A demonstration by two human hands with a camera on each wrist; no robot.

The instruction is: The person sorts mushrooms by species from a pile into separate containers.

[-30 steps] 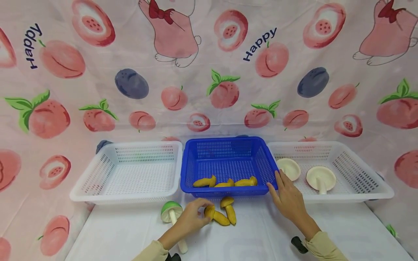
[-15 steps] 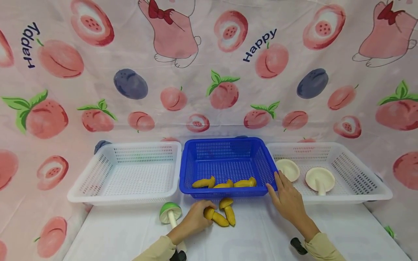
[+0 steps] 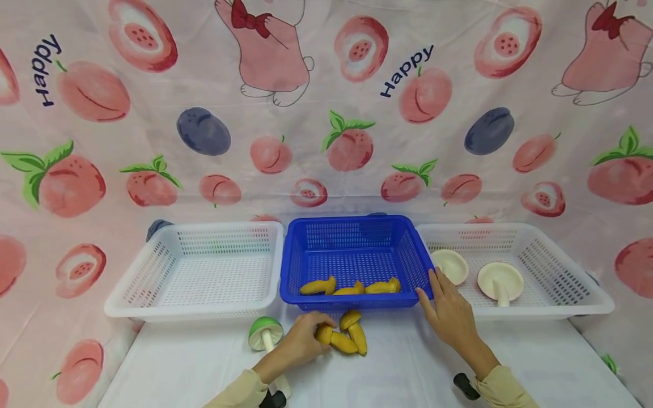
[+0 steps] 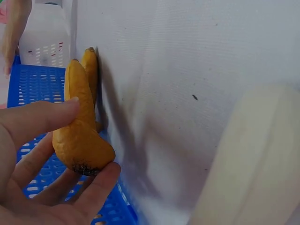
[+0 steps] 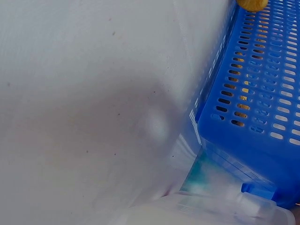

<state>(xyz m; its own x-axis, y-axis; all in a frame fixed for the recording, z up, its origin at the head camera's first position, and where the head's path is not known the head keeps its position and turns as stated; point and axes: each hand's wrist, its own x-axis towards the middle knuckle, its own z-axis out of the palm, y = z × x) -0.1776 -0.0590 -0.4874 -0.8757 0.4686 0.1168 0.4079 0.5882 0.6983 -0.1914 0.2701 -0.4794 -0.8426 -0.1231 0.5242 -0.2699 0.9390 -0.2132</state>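
Note:
In the head view, my left hand holds a yellow toy mushroom lying in front of the blue basket. The left wrist view shows the thumb on the stem of this mushroom and fingers curled under its cap. Another yellow mushroom lies against it on the right. A green-capped mushroom is partly covered by my left forearm. My right hand rests with fairly straight fingers on the blue basket's front right corner. The right wrist view shows the basket's perforated wall but not the hand.
Several yellow mushrooms lie inside the blue basket. A white basket stands to its left. On its right, another white basket holds two cream mushrooms. A fruit-patterned cloth hangs behind the baskets.
My left hand has closed its fingers around the cap of the nearer yellow mushroom, which has shifted slightly left. My right hand has stayed at the basket corner.

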